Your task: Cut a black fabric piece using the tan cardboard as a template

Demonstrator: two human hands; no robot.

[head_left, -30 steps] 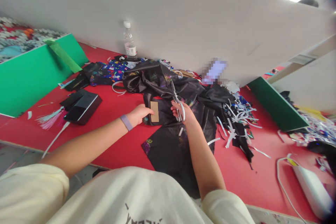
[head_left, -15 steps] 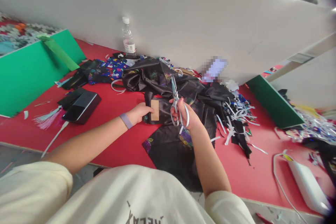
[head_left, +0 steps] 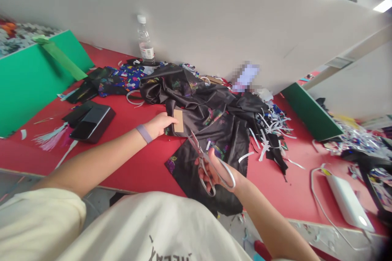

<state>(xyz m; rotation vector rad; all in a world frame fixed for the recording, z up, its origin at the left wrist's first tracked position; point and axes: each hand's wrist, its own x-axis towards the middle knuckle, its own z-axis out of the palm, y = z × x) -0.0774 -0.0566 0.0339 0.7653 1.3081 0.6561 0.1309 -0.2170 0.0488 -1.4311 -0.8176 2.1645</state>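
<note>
My left hand (head_left: 159,125) pinches a small tan cardboard rectangle (head_left: 178,120) together with the edge of the black satin fabric (head_left: 196,120); the thumb lies on the card and the other fingers are partly hidden. My right hand (head_left: 214,171) grips a pair of scissors (head_left: 200,153) with grey-white handles. Their blades point up and left, a little below the card and over the black fabric, which carries colourful printed patches. The blades look nearly together.
Behind the fabric stands a plastic bottle (head_left: 146,45) near the grey partition (head_left: 196,16). To the left are a black boxy device (head_left: 93,122) and a green board (head_left: 36,85). White strips (head_left: 266,130) lie right, with a white power bank (head_left: 349,204) beyond.
My right hand has brought the scissors down and nearer to my body, tilting the blades leftward. My left hand stays on the card and fabric. The whole view has shifted slightly.
</note>
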